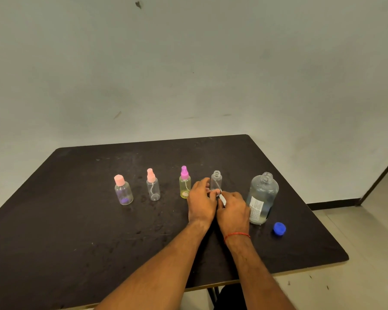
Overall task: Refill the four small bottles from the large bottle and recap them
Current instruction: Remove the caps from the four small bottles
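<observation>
Uncapped small bottle [216,181] stands upright on the dark table [76,231], last on the right of the row of four and just left of the large bottle [263,198]. The left grip [201,202] has its fingertips curled round the lowest part of this bottle, steadying it at the base. The right grip [233,208], just beside it, pinches a small white piece [222,199], probably the bottle's own spray top, though too little of it shows to be sure.

The other three still wear their tops: a round bottle with a peach cap [122,191], a clear sprayer with a peach head [153,187] and a yellow sprayer with a pink head [185,185]. The large bottle is open and holds clear liquid; its blue cap [279,229] lies on the table nearby.

The small bottle looks like thin clear plastic, and I cannot tell whether there is any liquid in it. It would be very light, easy to tip, and likely to dent if squeezed hard. Its neck is narrow, so holding it low on the body, as now, keeps it planted and leaves the mouth free. The large bottle is the heavy one: smooth, rounded, perhaps slippery if wet. A full wrap round its middle, over the label, seems safest for a slow, controlled pour.
</observation>
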`<move>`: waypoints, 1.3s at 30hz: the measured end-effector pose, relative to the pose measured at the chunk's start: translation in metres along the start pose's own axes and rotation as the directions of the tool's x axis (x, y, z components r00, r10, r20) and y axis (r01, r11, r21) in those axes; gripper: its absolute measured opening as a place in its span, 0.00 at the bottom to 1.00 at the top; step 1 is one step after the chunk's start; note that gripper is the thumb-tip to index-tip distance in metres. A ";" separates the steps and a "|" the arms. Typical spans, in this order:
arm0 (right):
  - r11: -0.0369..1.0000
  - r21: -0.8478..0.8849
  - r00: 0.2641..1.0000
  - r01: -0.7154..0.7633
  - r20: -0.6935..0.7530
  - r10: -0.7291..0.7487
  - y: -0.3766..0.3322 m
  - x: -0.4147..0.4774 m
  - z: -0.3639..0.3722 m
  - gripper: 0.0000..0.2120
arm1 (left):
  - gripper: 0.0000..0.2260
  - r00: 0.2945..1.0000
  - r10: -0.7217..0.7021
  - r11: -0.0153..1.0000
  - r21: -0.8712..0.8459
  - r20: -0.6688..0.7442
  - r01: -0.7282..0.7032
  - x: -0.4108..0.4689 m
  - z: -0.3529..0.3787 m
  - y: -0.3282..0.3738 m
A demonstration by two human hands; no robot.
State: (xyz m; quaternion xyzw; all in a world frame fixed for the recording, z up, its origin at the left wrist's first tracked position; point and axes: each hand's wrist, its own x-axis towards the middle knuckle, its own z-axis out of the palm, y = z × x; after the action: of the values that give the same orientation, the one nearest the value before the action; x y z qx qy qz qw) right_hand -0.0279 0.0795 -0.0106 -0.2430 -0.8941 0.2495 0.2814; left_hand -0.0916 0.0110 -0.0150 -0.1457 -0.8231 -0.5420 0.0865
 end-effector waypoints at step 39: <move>0.965 0.204 0.978 0.167 0.091 -0.189 -0.101 0.040 0.009 0.19 | 0.15 0.988 0.142 0.990 0.035 -0.058 -0.140 -0.029 -0.119 -0.053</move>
State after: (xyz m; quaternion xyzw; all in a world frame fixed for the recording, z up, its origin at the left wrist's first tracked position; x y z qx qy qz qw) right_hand -0.0922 0.0232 0.0577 -0.1187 -0.8978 0.3225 0.2755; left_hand -0.0840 -0.1220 -0.0222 -0.1857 -0.8162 -0.5258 0.1514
